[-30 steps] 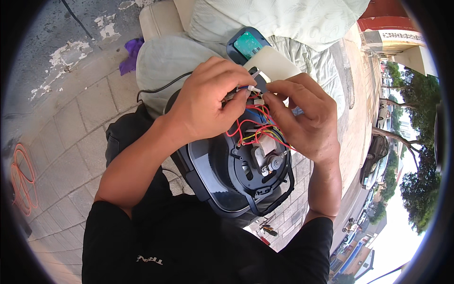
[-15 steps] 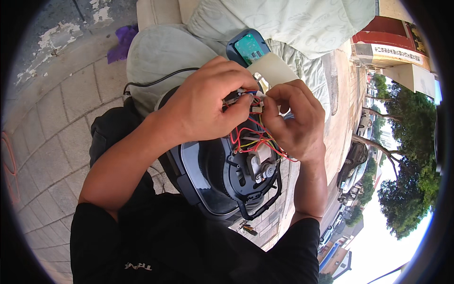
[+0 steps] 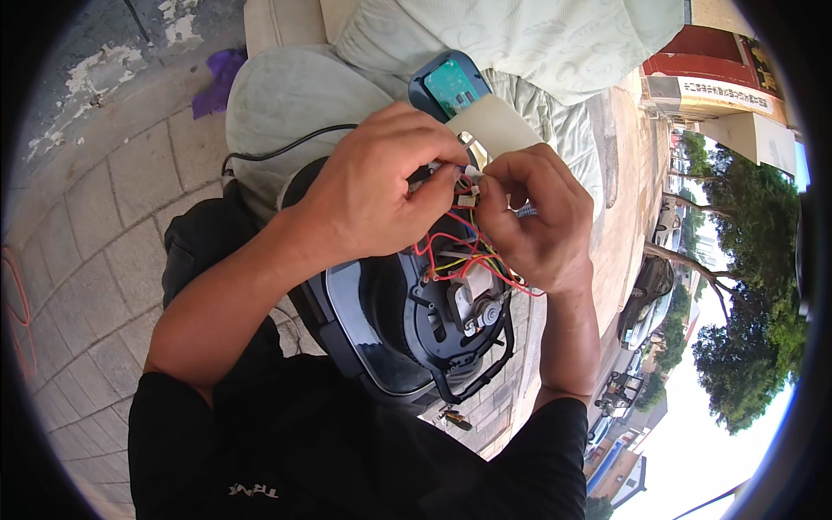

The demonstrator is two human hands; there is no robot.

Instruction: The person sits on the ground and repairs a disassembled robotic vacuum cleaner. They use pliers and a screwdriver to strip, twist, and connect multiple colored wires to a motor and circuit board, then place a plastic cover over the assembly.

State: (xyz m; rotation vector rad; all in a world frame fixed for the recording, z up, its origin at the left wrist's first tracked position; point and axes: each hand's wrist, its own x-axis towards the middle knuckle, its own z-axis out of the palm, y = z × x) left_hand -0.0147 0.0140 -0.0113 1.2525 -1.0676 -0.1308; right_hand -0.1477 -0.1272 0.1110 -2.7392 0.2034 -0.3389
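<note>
Over an opened black appliance [image 3: 354, 325], my two hands meet, fingertips nearly touching. My left hand [image 3: 368, 186] is closed, thumb and forefinger pinching a thin wire. Facing it, my right hand [image 3: 555, 221] pinches a small white connector [image 3: 470, 171]; the fingers partly hide the joint between wire and connector. Another small pale plug [image 3: 467, 201] hangs just below. Red, yellow and blue wires [image 3: 446, 251] loop down beneath my hands toward a metal motor [image 3: 475, 308] mounted on the appliance. Part of the appliance is hidden under my left hand and forearm.
A seat with a pale green cover [image 3: 286, 95] lies beyond the appliance. On it rests a dark-framed panel with a green circuit board [image 3: 451, 87]. A black cable [image 3: 282, 149] runs left. Purple cloth-like material [image 3: 218, 82] lies on grey paving [image 3: 130, 191].
My fingertips still pinch at the same spot, with the white connector showing a little more between them. The view has shifted slightly.
</note>
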